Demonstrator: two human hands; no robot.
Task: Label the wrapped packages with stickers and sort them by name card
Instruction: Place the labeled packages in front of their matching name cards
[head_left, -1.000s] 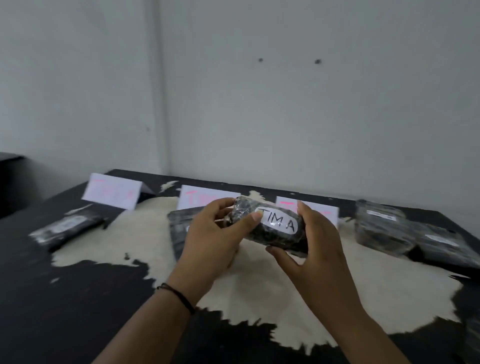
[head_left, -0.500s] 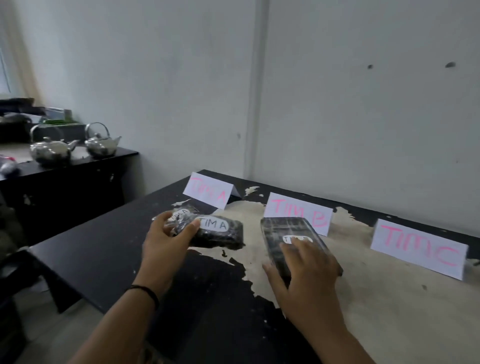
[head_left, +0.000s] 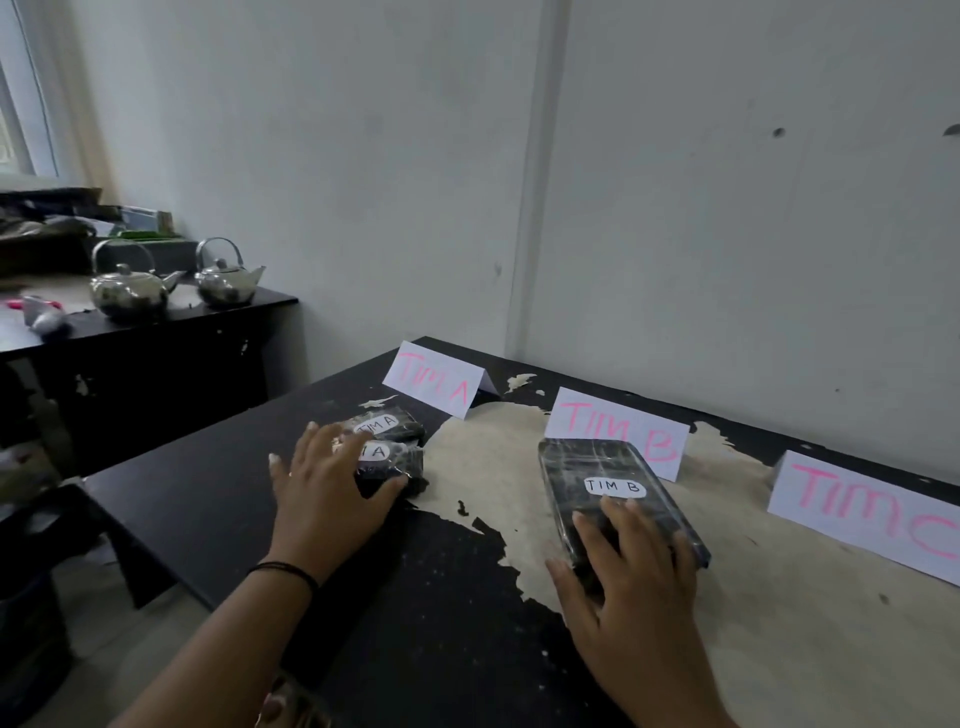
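The black worktop (head_left: 218, 499) has a matt painted skin that has flaked away across the middle and right of the frame, baring rough, pale, fibrous board. The three dark rectangular packages (head_left: 618, 493) at centre wear glossy, crinkled clear plastic film that catches light, each bearing a smooth white paper sticker (head_left: 615, 487) lettered in black. Behind them stand folded white paper name cards (head_left: 434, 385), matt, with pink marker lettering. At left, two polished metal teapots (head_left: 130, 291) gleam on a chipped black side table (head_left: 156, 358). The wall (head_left: 727, 208) is matt painted plaster.
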